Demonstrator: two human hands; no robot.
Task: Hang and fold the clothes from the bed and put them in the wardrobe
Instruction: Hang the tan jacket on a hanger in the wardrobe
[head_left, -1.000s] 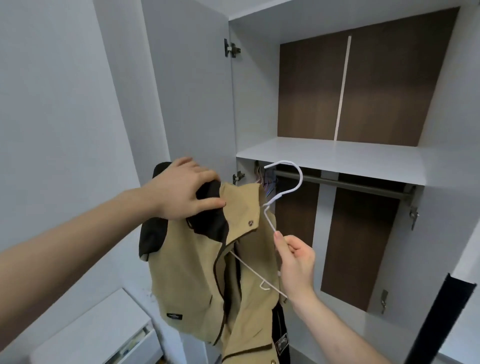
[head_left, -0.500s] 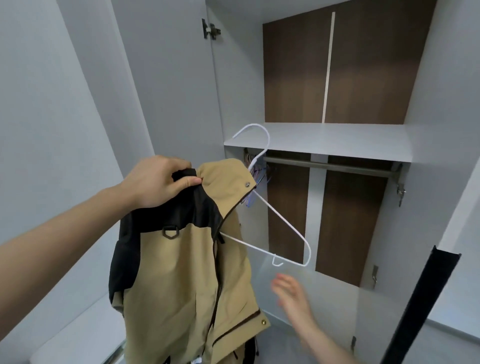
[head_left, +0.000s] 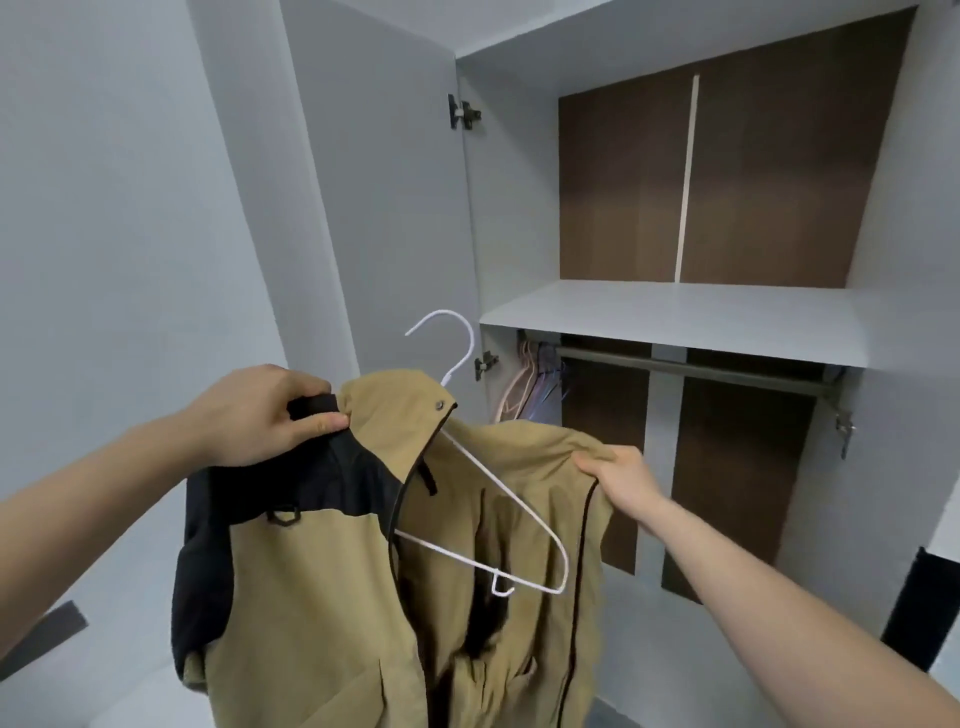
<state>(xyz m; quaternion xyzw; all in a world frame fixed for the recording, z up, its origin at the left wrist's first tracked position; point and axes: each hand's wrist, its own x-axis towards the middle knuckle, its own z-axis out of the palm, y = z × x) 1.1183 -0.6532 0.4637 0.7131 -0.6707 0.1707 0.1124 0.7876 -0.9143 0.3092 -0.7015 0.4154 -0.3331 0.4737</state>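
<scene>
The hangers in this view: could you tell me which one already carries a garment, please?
The white wire hanger inside the tan and black jacket, held up by both hands. The coloured hangers on the wardrobe rail look bare.

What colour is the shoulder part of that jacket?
Black, on an otherwise tan jacket; the shoulder shows in the head view.

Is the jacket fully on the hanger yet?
No, half on. The hanger's right arm lies bare across the open jacket; the right hand grips that loose shoulder.
</scene>
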